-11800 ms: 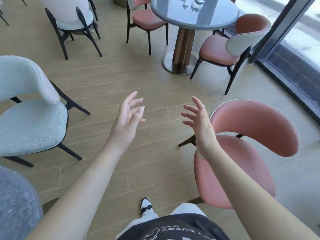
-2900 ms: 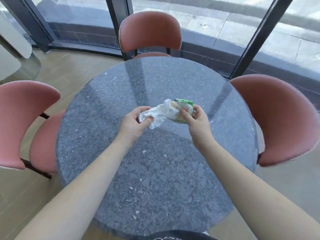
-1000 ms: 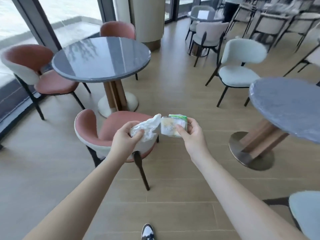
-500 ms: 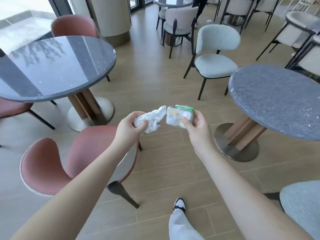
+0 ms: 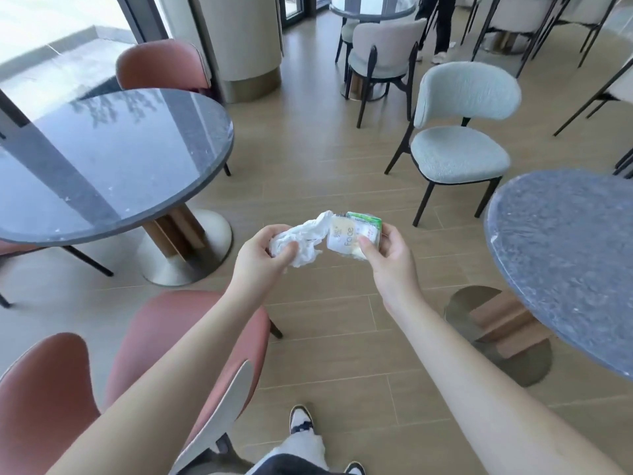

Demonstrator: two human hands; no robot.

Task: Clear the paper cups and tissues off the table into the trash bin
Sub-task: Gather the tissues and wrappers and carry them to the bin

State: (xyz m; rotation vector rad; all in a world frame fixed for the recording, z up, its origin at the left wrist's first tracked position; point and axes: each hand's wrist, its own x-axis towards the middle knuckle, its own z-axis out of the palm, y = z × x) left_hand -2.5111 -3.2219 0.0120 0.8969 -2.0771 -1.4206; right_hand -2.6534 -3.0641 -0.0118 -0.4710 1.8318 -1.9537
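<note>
The person stands on the wooden floor (image 5: 342, 173) between two round tables and carries the rubbish at chest level. The left hand (image 5: 262, 257) is clenched around a crumpled white tissue (image 5: 301, 240), and the right hand (image 5: 388, 252) pinches a small tissue packet (image 5: 352, 236) with a green edge between thumb and fingers; the two items touch each other in the middle. No trash bin is visible from here, so the step in hand seems to be the walk to it. To do it well, the person should keep both grips firm, because the loose tail of the tissue could slip out, and should pass in the gap between the pink chair (image 5: 164, 341) and the grey table (image 5: 561, 241) on the right. No paper cups can be seen.
</note>
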